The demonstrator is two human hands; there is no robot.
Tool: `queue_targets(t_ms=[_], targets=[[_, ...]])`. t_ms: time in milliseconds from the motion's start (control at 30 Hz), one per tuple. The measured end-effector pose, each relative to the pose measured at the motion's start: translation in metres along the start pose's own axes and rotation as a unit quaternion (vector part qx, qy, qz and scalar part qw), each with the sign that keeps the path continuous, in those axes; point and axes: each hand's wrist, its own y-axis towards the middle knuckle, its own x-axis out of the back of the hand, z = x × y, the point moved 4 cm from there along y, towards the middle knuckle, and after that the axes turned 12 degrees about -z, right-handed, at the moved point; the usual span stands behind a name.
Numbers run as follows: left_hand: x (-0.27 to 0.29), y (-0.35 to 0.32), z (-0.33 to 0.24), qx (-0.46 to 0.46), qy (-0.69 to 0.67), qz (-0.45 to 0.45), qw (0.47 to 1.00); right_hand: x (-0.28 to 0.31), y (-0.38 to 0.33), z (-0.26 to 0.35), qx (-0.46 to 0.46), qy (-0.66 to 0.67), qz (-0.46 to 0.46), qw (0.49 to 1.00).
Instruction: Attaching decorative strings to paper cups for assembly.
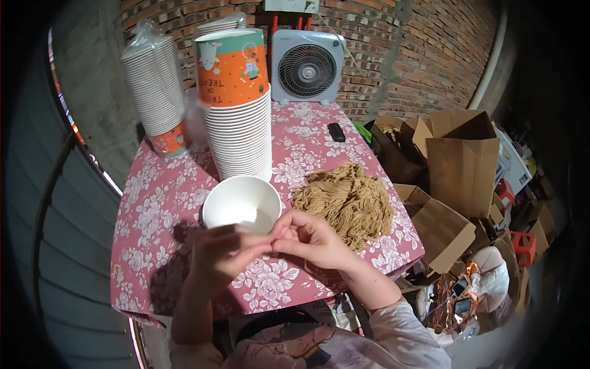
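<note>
My left hand (228,251) and my right hand (310,238) meet just in front of a white paper tub (236,200). Their fingertips are pinched together. Whatever lies between them, if anything, is too small to make out. The left hand is slightly smeared by motion. The tub stands upright with its mouth facing up, and its inside is white. Right of it lies a loose heap of tan cords (347,206). Directly behind the tub rises a tall stack of nested paper tubs (239,138), topped by an orange and green printed tub (230,71).
A second stack of tubs (153,86), wrapped in clear plastic, stands at the back left. A grey box fan (307,66) and a small black object (336,132) sit farther back on the floral tablecloth (184,197). Opened cardboard boxes (464,175) crowd the right side.
</note>
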Motion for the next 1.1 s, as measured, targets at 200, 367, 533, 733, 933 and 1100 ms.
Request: queue_targets(t_ms=[200, 367, 533, 733, 933, 1100], targets=[[0.005, 0.043, -0.002, 0.005, -0.027, -0.052, 0.998, -0.004, 0.031, 0.070, 0.239, -0.270, -0.094, 0.928], [-0.001, 0.050, 0.007, 0.086, -0.075, -0.104, 0.988, -0.006, 0.041, 0.077, 0.312, -0.278, -0.123, 0.900], [-0.004, 0.046, 0.023, 0.140, -0.141, -0.115, 0.973, -0.004, 0.047, 0.074, 0.359, -0.301, -0.124, 0.875], [0.003, 0.027, 0.042, 0.002, 0.018, 0.206, 0.978, 0.002, 0.044, 0.088, 0.379, -0.322, -0.099, 0.862], [-0.023, -0.007, 0.085, -0.002, 0.024, 0.343, 0.939, 0.008, 0.014, 0.050, 0.261, -0.305, -0.070, 0.913], [-0.035, 0.032, 0.058, 0.082, -0.046, 0.307, 0.947, 0.014, -0.022, -0.014, 0.213, -0.308, -0.209, 0.903]])
